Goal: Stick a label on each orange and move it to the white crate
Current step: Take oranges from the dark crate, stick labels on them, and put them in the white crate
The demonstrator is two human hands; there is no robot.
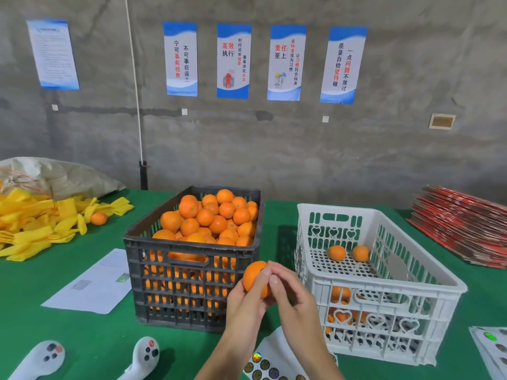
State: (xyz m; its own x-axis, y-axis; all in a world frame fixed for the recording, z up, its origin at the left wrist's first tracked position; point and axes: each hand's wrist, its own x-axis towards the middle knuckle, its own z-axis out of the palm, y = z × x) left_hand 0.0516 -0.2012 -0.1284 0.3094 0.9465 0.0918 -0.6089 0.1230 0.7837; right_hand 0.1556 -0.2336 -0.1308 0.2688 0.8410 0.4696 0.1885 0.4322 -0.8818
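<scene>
My left hand [244, 300] grips an orange [253, 277] from below, held in front of the gap between the two crates. My right hand [290, 292] has its fingertips on the orange's right side, where a small dark label shows. The black crate [192, 283] is piled with oranges. The white crate [384, 292] on the right holds a few oranges [337, 252] on its perforated floor. A label sheet [270, 363] with round stickers lies at the front under my arms.
Two white controllers [41, 359] lie at the front left on the green table [82, 338]. A paper sheet [96, 283] lies left of the black crate. Yellow foam sleeves [41, 223] with a stray orange are far left, red flat cartons [466, 229] far right, another label sheet [491, 349] at the right edge.
</scene>
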